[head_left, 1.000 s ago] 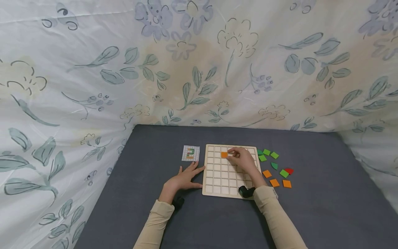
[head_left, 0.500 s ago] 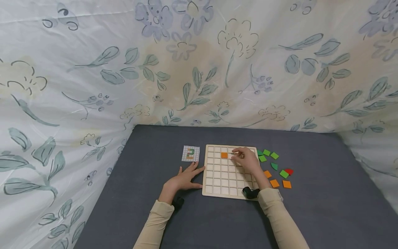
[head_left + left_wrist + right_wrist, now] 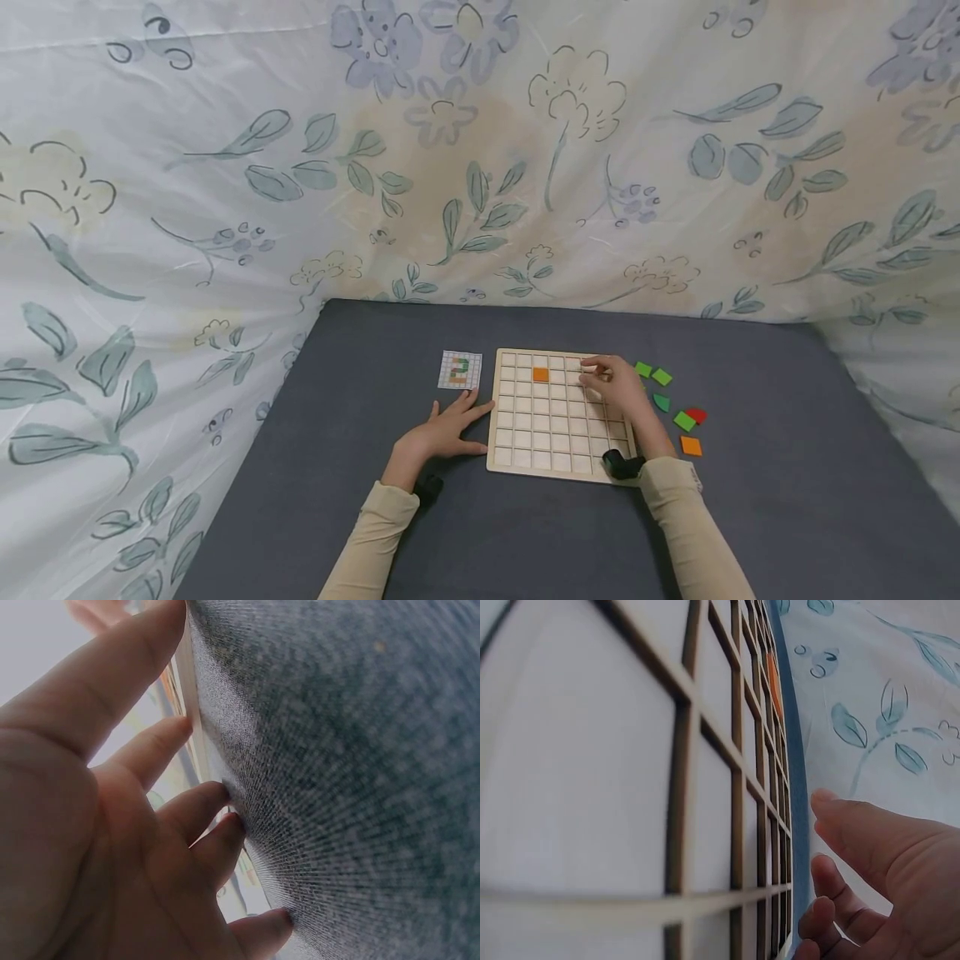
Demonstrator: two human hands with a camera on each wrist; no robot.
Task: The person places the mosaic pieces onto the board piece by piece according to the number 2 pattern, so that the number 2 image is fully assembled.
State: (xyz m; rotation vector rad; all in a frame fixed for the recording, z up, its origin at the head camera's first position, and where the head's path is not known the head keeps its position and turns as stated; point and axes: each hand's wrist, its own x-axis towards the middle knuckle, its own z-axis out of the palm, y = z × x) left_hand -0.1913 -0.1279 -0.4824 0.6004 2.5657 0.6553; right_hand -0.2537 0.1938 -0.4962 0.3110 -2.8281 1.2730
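A wooden grid board (image 3: 525,425) lies on the dark table, with one orange square tile (image 3: 540,375) in a cell near its far edge. My right hand (image 3: 617,385) hovers over the board's far right part, fingers loosely bent. Nothing shows between its thumb and fingers in the right wrist view, where the hand (image 3: 885,877) is beside the cells. At the board's left edge, my left hand (image 3: 442,429) rests with fingers spread. Its thumb and index fingertips touch or nearly touch the board's rim, and the left wrist view shows the straight fingers (image 3: 154,750) on the cloth.
A small printed card (image 3: 460,370) with a coloured grid pattern lies left of the board. On the right are green square tiles (image 3: 662,377), a green curved-edge tile (image 3: 661,403), a red tile (image 3: 697,415) and an orange tile (image 3: 691,446). Floral fabric (image 3: 480,167) hangs behind the table.
My right hand has moved rightward across the board, away from the orange tile, which stays in its cell. The forearm now covers some loose tiles. My left hand has not moved.
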